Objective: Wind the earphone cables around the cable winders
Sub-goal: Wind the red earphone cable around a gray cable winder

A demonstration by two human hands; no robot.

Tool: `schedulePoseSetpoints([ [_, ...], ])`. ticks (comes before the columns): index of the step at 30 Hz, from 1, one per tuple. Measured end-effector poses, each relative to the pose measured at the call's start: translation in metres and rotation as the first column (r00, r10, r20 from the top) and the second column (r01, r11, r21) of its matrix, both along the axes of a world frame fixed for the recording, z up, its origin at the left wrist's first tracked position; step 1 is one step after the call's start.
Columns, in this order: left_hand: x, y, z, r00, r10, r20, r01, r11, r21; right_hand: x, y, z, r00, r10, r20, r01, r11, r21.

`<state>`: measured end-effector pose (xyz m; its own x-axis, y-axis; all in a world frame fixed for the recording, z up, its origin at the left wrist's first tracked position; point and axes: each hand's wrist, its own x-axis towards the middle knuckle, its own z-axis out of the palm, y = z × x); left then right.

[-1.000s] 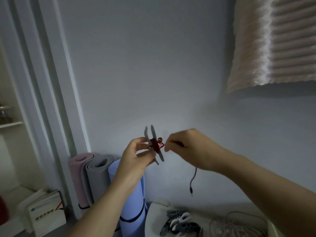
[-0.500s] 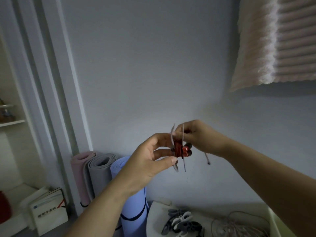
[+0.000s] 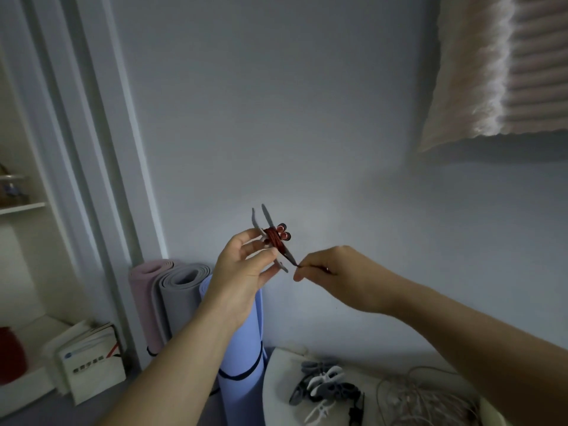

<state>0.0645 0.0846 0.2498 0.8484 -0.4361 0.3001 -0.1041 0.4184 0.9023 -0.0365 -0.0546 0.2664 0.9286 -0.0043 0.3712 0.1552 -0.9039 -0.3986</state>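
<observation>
My left hand (image 3: 242, 272) holds a grey cable winder (image 3: 268, 222) up in front of the wall, pinched between thumb and fingers. A red earphone cable (image 3: 273, 238) is wound around its middle, and the two earbuds (image 3: 283, 232) stick out on the right side. My right hand (image 3: 335, 275) is just below and right of the winder, its fingertips pinched on the dark tail end of the cable. That short tail runs taut from the winder down to my fingers.
A white table (image 3: 278, 379) at the bottom carries a pile of grey, white and black winders (image 3: 322, 387) and a tangle of pale earphone cables (image 3: 421, 401). Rolled mats (image 3: 184, 290) lean against the wall at left, beside a shelf with books (image 3: 89, 361).
My right hand has swung from above the winder down to its lower right, pulling the cable tail with it. The hanging loose end has shortened, and the winder has tilted.
</observation>
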Motion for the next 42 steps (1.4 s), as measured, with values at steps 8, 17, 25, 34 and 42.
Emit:
schedulePoseSetpoints([
  [8, -0.001, 0.005, -0.018, 0.941, -0.036, 0.336, -0.075, 0.948, 0.311, -0.005, -0.003, 0.05, 0.961, -0.052, 0.272, 0.083, 0.991, -0.105],
  [17, -0.018, 0.011, -0.004, 0.838, -0.291, 0.462, 0.1, 0.914, 0.394, 0.008, -0.029, 0.051, 0.982, -0.074, 0.174, 0.043, 0.984, 0.175],
  [25, -0.024, 0.004, 0.004, 0.954, -0.264, 0.143, 0.275, 0.959, -0.063, 0.008, -0.013, -0.001, 1.0, -0.016, 0.014, 0.009, 0.915, 0.403],
  [34, -0.004, 0.007, -0.011, 0.996, 0.043, 0.082, -0.049, 0.996, 0.074, 0.004, 0.01, -0.012, 0.996, -0.027, 0.079, 0.034, 0.996, -0.086],
  [42, -0.012, 0.008, -0.015, 0.962, -0.073, 0.263, -0.002, 0.962, 0.273, -0.006, 0.001, 0.024, 0.968, -0.071, 0.24, 0.132, 0.96, -0.249],
])
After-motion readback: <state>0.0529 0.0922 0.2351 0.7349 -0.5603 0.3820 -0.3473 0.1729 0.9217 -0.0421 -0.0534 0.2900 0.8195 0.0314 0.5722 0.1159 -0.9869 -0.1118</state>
